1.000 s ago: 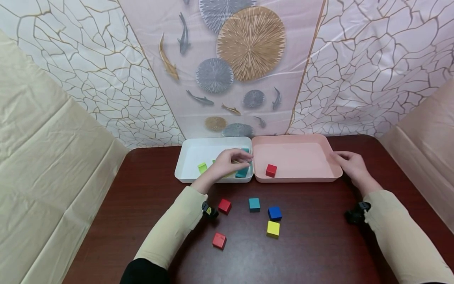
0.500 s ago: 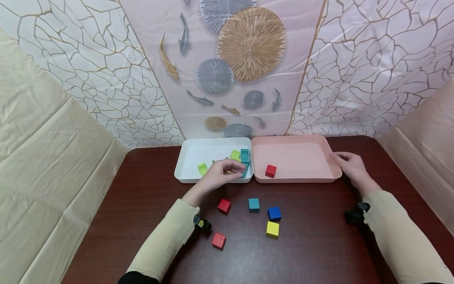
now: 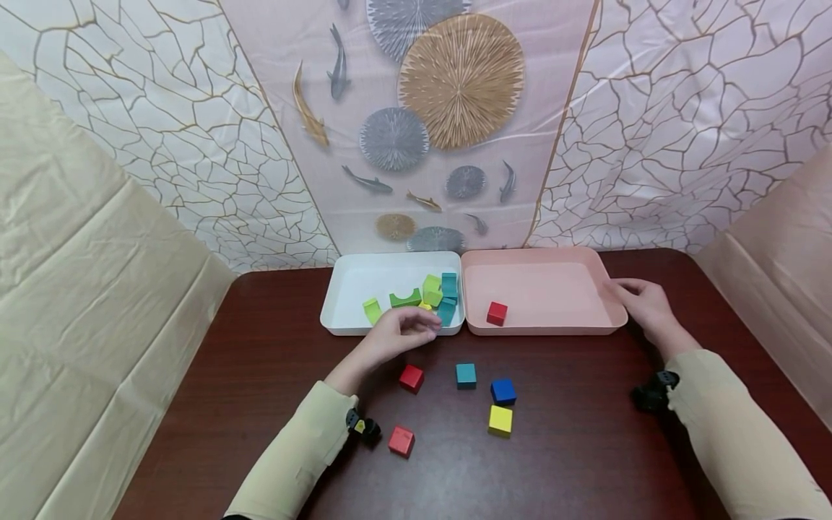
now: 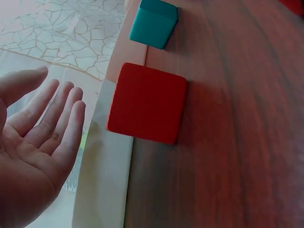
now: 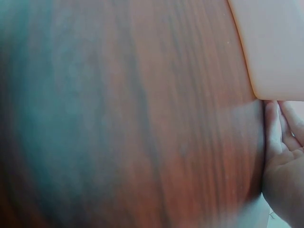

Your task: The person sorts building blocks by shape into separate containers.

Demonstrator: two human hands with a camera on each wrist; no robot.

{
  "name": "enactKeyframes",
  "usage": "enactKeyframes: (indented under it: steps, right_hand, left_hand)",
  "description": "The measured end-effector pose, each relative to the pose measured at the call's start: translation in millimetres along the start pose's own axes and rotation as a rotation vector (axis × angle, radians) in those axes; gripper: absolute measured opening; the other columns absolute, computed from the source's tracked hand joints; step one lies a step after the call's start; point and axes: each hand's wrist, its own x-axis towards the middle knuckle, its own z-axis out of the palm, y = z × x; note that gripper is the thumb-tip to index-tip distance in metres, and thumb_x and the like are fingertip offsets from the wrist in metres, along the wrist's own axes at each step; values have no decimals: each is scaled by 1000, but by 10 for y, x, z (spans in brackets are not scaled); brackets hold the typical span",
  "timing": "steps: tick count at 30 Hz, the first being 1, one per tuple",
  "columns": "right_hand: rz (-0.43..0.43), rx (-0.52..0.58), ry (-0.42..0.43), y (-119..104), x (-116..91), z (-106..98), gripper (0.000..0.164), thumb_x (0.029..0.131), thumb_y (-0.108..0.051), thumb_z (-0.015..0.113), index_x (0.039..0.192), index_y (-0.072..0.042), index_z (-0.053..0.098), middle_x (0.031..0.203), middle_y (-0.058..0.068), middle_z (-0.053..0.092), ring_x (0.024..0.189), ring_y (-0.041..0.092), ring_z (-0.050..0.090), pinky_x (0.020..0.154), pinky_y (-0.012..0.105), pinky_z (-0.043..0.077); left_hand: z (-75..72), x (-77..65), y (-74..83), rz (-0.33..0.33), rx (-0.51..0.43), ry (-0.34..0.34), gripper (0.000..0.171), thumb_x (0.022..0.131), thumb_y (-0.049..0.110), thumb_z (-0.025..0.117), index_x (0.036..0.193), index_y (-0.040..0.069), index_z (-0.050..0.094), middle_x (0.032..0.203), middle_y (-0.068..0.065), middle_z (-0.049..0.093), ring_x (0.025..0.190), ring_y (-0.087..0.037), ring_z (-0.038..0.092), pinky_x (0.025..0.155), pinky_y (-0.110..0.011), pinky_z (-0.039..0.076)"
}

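My left hand [image 3: 399, 334] is over the front edge of the white tray [image 3: 344, 289], fingers relaxed and a gap between thumb and fingertips; nothing is in it. In the left wrist view its palm shows bare beside a red cube [image 4: 147, 103]. Inside the white tray lie a green arch block [image 3: 405, 298], lime blocks [image 3: 432, 289] and teal blocks [image 3: 448, 284]. At the right side of the pink tray [image 3: 552, 289], my right hand [image 3: 646, 307] touches the rim with extended fingers. One red cube [image 3: 497, 313] sits in the pink tray.
In front of the trays on the dark wooden table [image 3: 572, 462] stand a teal cube [image 3: 466, 375], a blue cube [image 3: 503, 391], a yellow cube [image 3: 500, 420] and a lighter red cube [image 3: 401, 440]. A patterned cloth [image 3: 455, 195] hangs behind.
My left hand has drawn back toward me and left from above the white tray's right part, uncovering the blocks there. My right hand stays at the pink tray's rim.
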Motion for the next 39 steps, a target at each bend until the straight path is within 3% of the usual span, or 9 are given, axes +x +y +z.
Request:
enactKeyframes:
  steps: [15,26,34,39]
  right_hand:
    - [-2,-14,11,12,-19,11,68,108,-42,59,142,17,56,86,-41,49,84,-21,48,71,5,48]
    - [-6,-9,9,24,-7,5,69,108,-42,59,143,17,55,85,-42,49,84,-22,48,71,5,47]
    - [-9,-15,8,16,-6,7,67,108,-41,58,142,17,55,86,-43,49,84,-21,48,71,5,47]
    - [-4,-29,11,10,6,4,69,108,-44,58,143,16,56,91,-36,51,85,-20,48,72,5,48]
  left_hand:
    - [35,-148,-160,-45,-31,-19,33,99,3,73,129,-8,70,125,-26,75,99,-10,72,84,-17,58]
    - [19,-254,-251,-47,-54,-42,31,98,3,73,127,-7,70,126,-28,73,100,-11,72,85,-18,59]
    - [-13,-301,-281,-79,-70,-112,36,98,2,73,132,-9,66,133,-29,70,116,-33,72,96,-28,61]
    - [-42,-323,-341,-95,-28,-151,37,97,2,75,134,-2,68,135,-22,71,122,-32,70,98,-29,60]
